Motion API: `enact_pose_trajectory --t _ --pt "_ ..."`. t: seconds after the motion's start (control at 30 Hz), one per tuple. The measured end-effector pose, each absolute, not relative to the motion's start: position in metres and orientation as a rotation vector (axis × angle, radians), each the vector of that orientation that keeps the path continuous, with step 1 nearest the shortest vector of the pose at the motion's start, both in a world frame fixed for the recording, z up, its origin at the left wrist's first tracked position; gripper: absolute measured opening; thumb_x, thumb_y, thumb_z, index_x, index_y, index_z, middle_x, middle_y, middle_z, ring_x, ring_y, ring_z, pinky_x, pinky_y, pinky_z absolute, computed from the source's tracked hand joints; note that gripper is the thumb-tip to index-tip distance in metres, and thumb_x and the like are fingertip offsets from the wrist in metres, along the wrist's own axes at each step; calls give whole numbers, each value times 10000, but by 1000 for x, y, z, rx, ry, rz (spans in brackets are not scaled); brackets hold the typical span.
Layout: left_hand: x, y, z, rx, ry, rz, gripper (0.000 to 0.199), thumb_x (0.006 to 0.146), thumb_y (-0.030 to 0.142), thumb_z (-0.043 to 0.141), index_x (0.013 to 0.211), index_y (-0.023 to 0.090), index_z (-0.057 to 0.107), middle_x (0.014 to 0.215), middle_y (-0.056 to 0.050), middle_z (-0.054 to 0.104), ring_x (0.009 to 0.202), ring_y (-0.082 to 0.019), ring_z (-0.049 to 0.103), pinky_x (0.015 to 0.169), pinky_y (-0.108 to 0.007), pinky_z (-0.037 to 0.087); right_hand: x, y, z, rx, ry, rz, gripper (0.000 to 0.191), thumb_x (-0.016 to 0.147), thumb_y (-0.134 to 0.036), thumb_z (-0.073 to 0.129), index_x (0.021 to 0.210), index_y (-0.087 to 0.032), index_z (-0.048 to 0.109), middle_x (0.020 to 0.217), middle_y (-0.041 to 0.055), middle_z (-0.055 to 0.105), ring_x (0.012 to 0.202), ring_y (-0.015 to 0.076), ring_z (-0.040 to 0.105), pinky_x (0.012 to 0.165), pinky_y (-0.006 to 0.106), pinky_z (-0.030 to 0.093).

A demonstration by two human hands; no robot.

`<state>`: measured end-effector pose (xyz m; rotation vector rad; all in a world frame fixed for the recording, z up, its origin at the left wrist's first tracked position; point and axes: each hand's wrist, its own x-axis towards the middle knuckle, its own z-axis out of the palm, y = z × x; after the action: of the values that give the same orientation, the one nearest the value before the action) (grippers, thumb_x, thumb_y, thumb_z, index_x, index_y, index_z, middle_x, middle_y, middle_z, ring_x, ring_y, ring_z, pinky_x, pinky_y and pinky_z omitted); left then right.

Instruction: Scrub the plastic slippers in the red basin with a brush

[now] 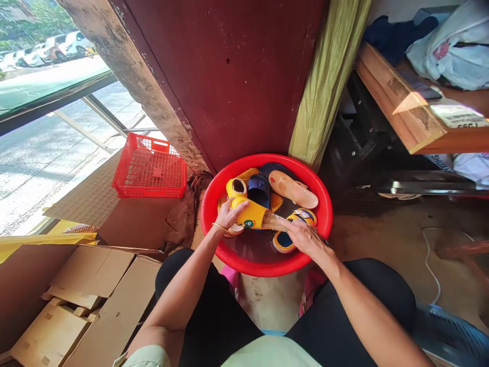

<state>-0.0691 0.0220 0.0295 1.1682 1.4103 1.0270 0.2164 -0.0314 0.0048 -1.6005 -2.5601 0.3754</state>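
Slipper (253, 210), yellow, held above the red basin (263, 268) — long axis crosswise. Left hand (229, 214), nearer, grips one end; right hand (304, 236) meets a tan piece (272, 221) opposite — its grip I cannot tell.

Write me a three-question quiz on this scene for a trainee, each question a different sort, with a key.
1. Multiple choice. What is the main colour of the slipper in the person's left hand?
A) Dark blue
B) Yellow
C) Pink

2. True or false. The red basket stands outside the tub, to the left of it as the picture shows.

3. Fill in the gap. The thin bracelet is worn on the person's ____ arm.

Key:
1. B
2. True
3. left
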Motion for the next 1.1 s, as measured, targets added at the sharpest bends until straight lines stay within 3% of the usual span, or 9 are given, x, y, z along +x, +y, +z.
enact_pose_trajectory --t 0.23,0.4,0.63,0.73,0.83,0.97,1.1 --pt "-53 8 24 1076 1309 1039 554 670 609 774 984 168 658 905 -79 723 798 -222 702 702 -317 576 183 -24 1 -1492 -2595 234 461 1007 -227 365 1408 -306 576 959 78 646 903 194 588 719 267 376" --pt "-62 4 40 1270 1426 1080 553 705 616 743 1010 160 670 889 -69 721 798 -217 686 693 -295 556 191 -24 5 -1507 -2630 111 533 984 -163 371 1468 -338 509 941 79 647 889 204 590 755 286 400" --pt "-92 6 75 1696 1780 1179 528 759 619 692 1052 181 676 828 -22 704 733 -178 644 663 -259 502 235 -30 -1 -1870 -2471 -13 620 934 -95 396 1495 -349 466 1167 128 667 984 256 637 858 374 481" --pt "-97 3 85 1774 1858 1240 545 762 615 690 1108 194 663 877 -22 716 748 -180 655 708 -267 507 251 -26 -2 -1967 -2330 132 603 944 -158 441 1527 -308 406 1116 113 692 940 247 666 823 352 504" --pt "-91 -6 89 1921 1822 1183 578 731 577 734 1180 222 651 941 -37 729 806 -206 677 804 -293 512 257 -17 -2 -2026 -2142 262 644 936 -280 531 1547 -205 343 1184 144 680 997 259 668 826 343 511" --pt "-78 -18 91 2010 1652 1093 595 667 512 800 1179 236 675 1084 -82 731 976 -271 683 949 -325 481 251 -6 -5 -2059 -2032 337 687 894 -420 606 1493 -145 413 1204 184 662 1028 297 662 838 380 509" --pt "-75 -14 93 1775 1696 1237 591 696 517 773 1196 226 651 1080 -67 718 968 -258 670 890 -311 499 247 11 -11 -2008 -1890 313 612 884 -434 601 1428 -175 495 1276 168 630 1075 290 642 876 381 502"
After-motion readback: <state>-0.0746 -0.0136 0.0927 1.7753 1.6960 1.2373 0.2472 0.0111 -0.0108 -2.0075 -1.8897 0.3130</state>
